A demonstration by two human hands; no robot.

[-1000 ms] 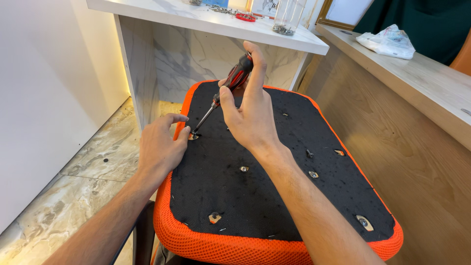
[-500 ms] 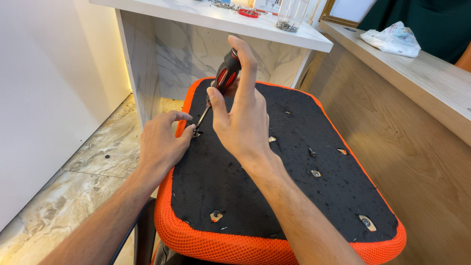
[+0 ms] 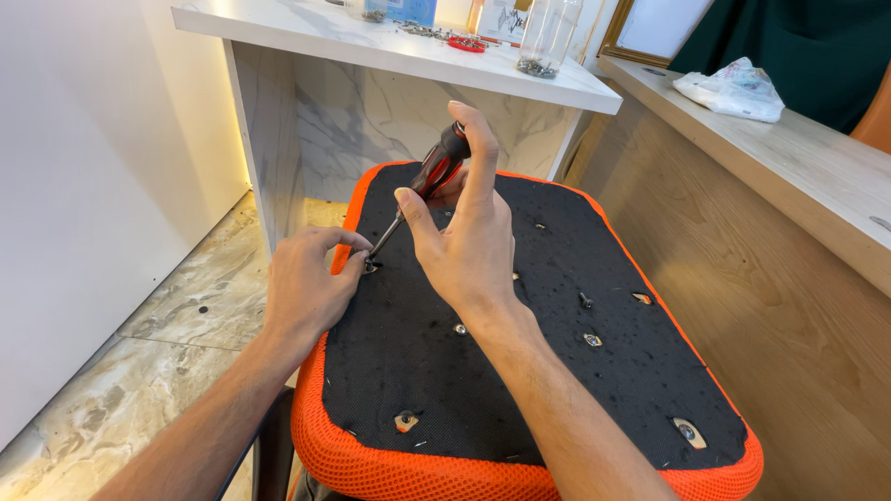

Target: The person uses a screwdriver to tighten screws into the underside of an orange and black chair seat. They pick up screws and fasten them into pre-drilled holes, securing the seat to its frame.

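1. Head view shows your right hand (image 3: pixel 469 246) wrapped loosely round a red-and-black screwdriver (image 3: pixel 419 190), with thumb and fingers closed on the handle and the forefinger stretched up along its top end.
2. You hold the screwdriver tilted, its handle up toward the far edge of the seat and its metal shaft slanting down to the left edge.
3. Your left hand (image 3: pixel 304 288) rests at the seat's left edge, with fingertips pinched together round a small screw (image 3: pixel 370 267) just where the tip of the screwdriver meets it.
4. The seat cushion (image 3: pixel 520 390) lies underside up, with black fabric in the middle and an orange mesh rim all round.
5. Several mounting holes (image 3: pixel 406 420) with metal inserts are scattered over the black fabric: one near the near-left corner, one near the near-right corner, others about the middle and right side.
6. Beyond the far edge of the seat stands a white marble-patterned counter (image 3: pixel 399 51) carrying a clear plastic bottle (image 3: pixel 549 32) and loose small hardware.
7. To your right runs a wooden ledge (image 3: pixel 789 176) with a crumpled plastic bag (image 3: pixel 733 88) on it.
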